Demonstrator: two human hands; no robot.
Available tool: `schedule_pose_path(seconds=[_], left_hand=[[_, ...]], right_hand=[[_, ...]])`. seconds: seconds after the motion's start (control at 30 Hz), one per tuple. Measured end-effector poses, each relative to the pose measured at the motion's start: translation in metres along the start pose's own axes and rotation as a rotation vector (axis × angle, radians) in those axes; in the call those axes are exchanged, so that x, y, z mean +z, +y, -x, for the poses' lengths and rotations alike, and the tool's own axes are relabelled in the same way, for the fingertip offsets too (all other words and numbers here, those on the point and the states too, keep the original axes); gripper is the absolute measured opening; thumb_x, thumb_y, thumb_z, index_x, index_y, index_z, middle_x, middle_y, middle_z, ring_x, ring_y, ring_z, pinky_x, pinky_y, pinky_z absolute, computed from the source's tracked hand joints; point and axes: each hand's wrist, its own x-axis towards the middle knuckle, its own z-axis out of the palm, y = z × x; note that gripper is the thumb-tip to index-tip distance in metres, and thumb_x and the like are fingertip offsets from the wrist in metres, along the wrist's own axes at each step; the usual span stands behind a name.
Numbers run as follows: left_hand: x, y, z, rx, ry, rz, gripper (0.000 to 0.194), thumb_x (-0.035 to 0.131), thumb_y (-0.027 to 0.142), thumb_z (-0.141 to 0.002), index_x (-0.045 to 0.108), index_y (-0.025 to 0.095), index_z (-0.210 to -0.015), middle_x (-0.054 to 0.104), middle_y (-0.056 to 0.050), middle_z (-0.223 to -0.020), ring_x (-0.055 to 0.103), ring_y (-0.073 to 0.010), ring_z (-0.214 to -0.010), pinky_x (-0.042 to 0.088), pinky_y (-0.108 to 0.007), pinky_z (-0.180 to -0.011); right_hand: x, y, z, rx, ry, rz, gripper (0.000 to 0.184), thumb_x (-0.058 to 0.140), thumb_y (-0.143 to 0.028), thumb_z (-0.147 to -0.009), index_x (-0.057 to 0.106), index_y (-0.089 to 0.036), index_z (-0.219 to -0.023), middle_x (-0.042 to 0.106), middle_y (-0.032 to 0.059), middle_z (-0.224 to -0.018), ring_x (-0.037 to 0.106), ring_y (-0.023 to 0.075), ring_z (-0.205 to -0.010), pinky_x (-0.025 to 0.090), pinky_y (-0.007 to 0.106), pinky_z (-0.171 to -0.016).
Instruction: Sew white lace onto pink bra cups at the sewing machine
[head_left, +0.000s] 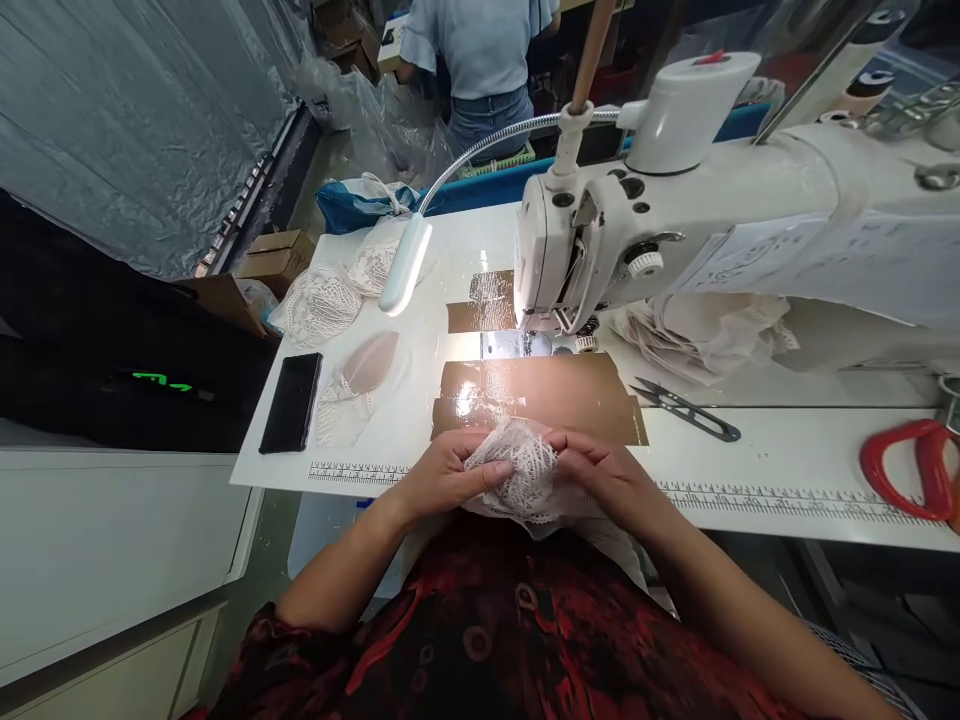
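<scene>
A cream lace bra cup (525, 478) is held between both hands at the front edge of the sewing table (420, 390). My left hand (454, 470) grips its left side, the thumb lying across the lace. On the other side, the fingers of my right hand (596, 468) pinch the upper right edge. Just beyond the hands lies brown tape (540, 390) stuck to the tabletop. The white sewing machine (570, 250) stands behind it, its needle area above a metal plate (502, 345).
More lace cups (319, 305) and a lace piece (352, 400) lie left, near a black phone (291, 403). Thread snips (690, 408), red-handled scissors (907, 465) and stacked fabric pieces (705, 330) are right. A lamp (406, 265) arches overhead. Another person (480, 60) stands behind the table.
</scene>
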Motion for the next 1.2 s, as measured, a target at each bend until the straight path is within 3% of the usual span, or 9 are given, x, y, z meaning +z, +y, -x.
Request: schedule_pose_path(seconds=[0.1,0.23,0.43,0.6,0.67,0.77,0.83,1.0,1.2], left_hand=[[-0.014,0.006,-0.015,0.1,0.049,-0.264,0.036,0.045,0.042,-0.093,0.066,0.013,-0.086,0.063,-0.008,-0.089,0.059,-0.0183,-0.083,0.049,-0.029,-0.076],[-0.038,0.0,-0.053,0.184,0.261,-0.742,0.041,0.044,0.04,-0.093,0.054,0.015,-0.124,0.05,-0.014,-0.135,0.044,-0.0263,-0.127,0.036,-0.041,-0.108],[-0.05,-0.013,-0.08,0.158,0.006,-0.98,0.05,0.045,0.04,-0.093,0.047,0.013,-0.135,0.036,-0.016,-0.149,0.021,-0.0348,-0.142,0.017,-0.054,-0.115],[-0.048,-0.006,-0.027,0.079,-0.311,-0.293,0.043,0.034,0.041,-0.098,0.068,0.018,-0.109,0.06,-0.011,-0.128,0.05,-0.0275,-0.125,0.034,-0.042,-0.109],[-0.037,-0.01,-0.004,0.001,-0.227,0.054,0.045,0.044,0.049,-0.093,0.061,0.019,-0.122,0.057,-0.012,-0.131,0.05,-0.0288,-0.125,0.036,-0.042,-0.107],[-0.007,-0.02,0.017,0.014,0.028,0.5,0.085,0.077,0.051,-0.067,0.042,0.024,-0.139,0.043,-0.011,-0.144,0.038,-0.0325,-0.134,0.033,-0.041,-0.109],[0.014,-0.024,0.022,-0.021,0.106,0.707,0.093,0.083,0.046,-0.061,0.04,0.024,-0.14,0.04,-0.013,-0.146,0.039,-0.0341,-0.133,0.035,-0.043,-0.108],[0.042,-0.022,0.02,-0.19,0.055,1.094,0.068,0.078,0.04,-0.068,0.052,0.021,-0.129,0.061,-0.012,-0.124,0.058,-0.0306,-0.113,0.048,-0.046,-0.094],[0.051,-0.018,0.004,-0.287,0.349,1.159,0.049,0.075,0.008,-0.056,0.068,0.017,-0.104,0.072,-0.004,-0.089,0.067,-0.019,-0.083,0.052,-0.031,-0.08]], right_hand=[[-0.002,-0.003,-0.002,-0.034,-0.02,0.115,0.033,0.056,-0.046,-0.086,0.06,-0.018,-0.069,0.057,0.0,-0.068,0.051,0.0142,-0.065,0.04,0.025,-0.061],[0.0,-0.003,-0.003,-0.042,-0.069,0.142,0.035,0.054,-0.045,-0.088,0.057,-0.018,-0.066,0.055,-0.0007,-0.067,0.05,0.0135,-0.065,0.038,0.025,-0.06],[-0.005,0.001,-0.001,-0.054,-0.061,0.203,0.037,0.054,-0.046,-0.088,0.054,-0.018,-0.063,0.05,-0.0019,-0.063,0.046,0.0119,-0.061,0.036,0.024,-0.058],[-0.014,-0.004,0.004,-0.029,0.038,0.204,0.031,0.057,-0.045,-0.087,0.059,-0.019,-0.069,0.057,-0.0005,-0.068,0.052,0.0132,-0.065,0.04,0.024,-0.061],[-0.013,-0.006,0.004,-0.043,0.05,0.191,0.026,0.059,-0.042,-0.086,0.062,-0.02,-0.074,0.06,0.0002,-0.072,0.055,0.0138,-0.067,0.042,0.024,-0.062],[-0.005,-0.01,0.0,-0.073,0.099,0.129,0.018,0.063,-0.038,-0.083,0.064,-0.021,-0.078,0.062,-0.0004,-0.071,0.055,0.0131,-0.064,0.043,0.024,-0.058],[0.003,-0.014,-0.003,-0.114,0.163,0.048,0.014,0.067,-0.035,-0.08,0.065,-0.021,-0.077,0.063,-0.0003,-0.07,0.056,0.013,-0.062,0.044,0.023,-0.056],[0.023,-0.019,-0.012,-0.226,0.369,-0.13,0.014,0.073,-0.028,-0.073,0.064,-0.021,-0.066,0.067,0.0011,-0.075,0.06,0.0144,-0.067,0.048,0.025,-0.06],[0.042,-0.016,-0.022,-0.12,0.406,-0.323,0.019,0.078,-0.03,-0.066,0.064,-0.021,-0.06,0.065,-0.0006,-0.069,0.057,0.0126,-0.062,0.047,0.025,-0.057]])
